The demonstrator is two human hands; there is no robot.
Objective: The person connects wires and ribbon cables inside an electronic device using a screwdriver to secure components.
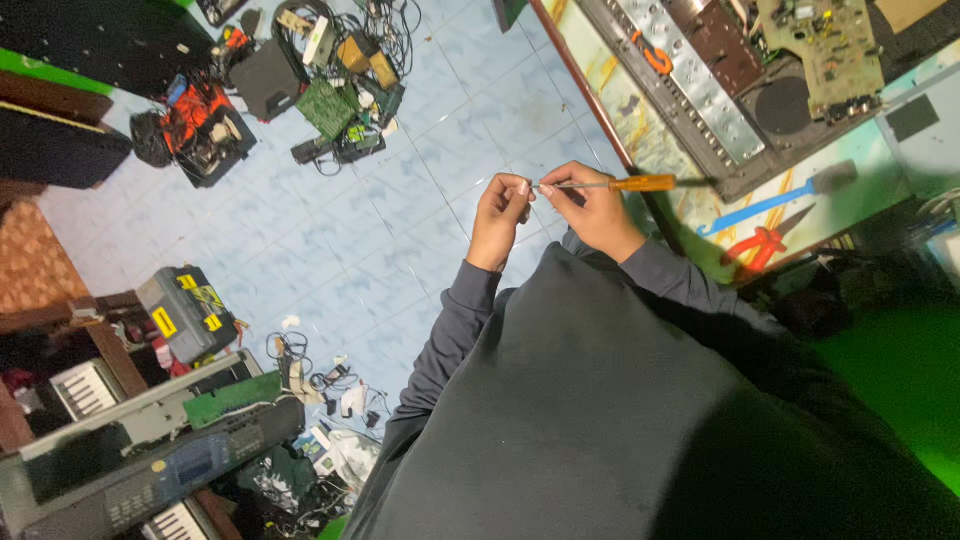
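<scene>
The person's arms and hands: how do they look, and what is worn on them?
Both arms are covered by long dark grey sleeves that end at the wrists, part of a plain dark grey top. The left hand and the right hand are bare: no gloves, and no rings or watch can be seen.

Well below and left of the hands, a grey toolbox (187, 312) carries yellow rectangular labels (165, 322). Lower left still, an electronic keyboard's small bluish rectangular screen (196, 463) sits dark.
</scene>
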